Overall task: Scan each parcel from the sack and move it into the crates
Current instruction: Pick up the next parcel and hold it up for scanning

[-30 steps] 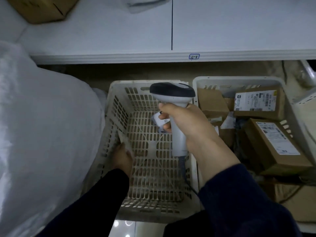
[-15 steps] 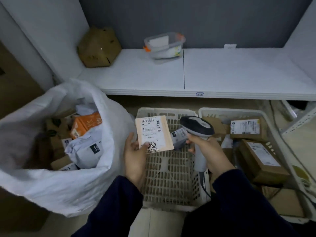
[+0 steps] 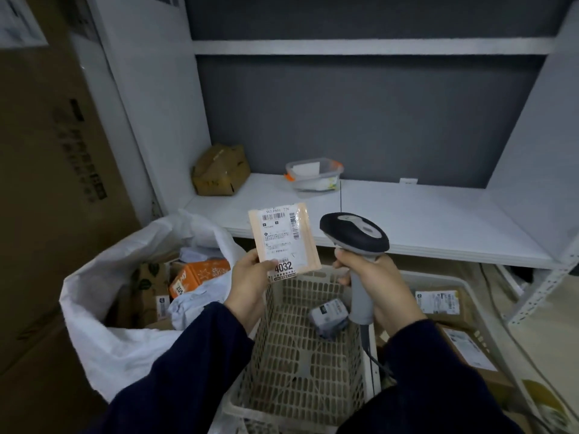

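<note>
One flat parcel [image 3: 283, 241] up at scanning height, pinched at its lower left corner by the left hand [image 3: 249, 278], thumb on the front, fingers tucked behind. Held upright over the far end of the left crate [image 3: 291, 371], just beside the head of the scanner [image 3: 354, 233], not touching it. Can't read most of the label: small print too blurry, only a bold "4032" at the bottom and a few barcodes clear. Back side hidden. Looks like tan-pink wrap with a white label covering most of the front.

Right hand [image 3: 379, 286] wrapped tight round the grey scanner handle, cable disappearing behind the sleeve.

Two crates, both pale plastic mesh. One small grey-wrapped parcel [image 3: 329, 317] lying in the left one, partly behind the scanner handle. Right crate [image 3: 438, 276] half blocked by the right arm and cropped at the edge, at least two brown labelled boxes [image 3: 441, 303] showing inside.

One white sack [image 3: 103, 349] on the left, mouth open, contents a jumble: one orange box [image 3: 197, 275], a pale poly bag, some brown cardboard, no way to count properly.

Further back, one white shelf [image 3: 423, 220] with one crumpled cardboard box [image 3: 219, 170] and one clear lidded tub [image 3: 313, 175]. Big brown carton [image 3: 47, 183] cut off at far left.
</note>
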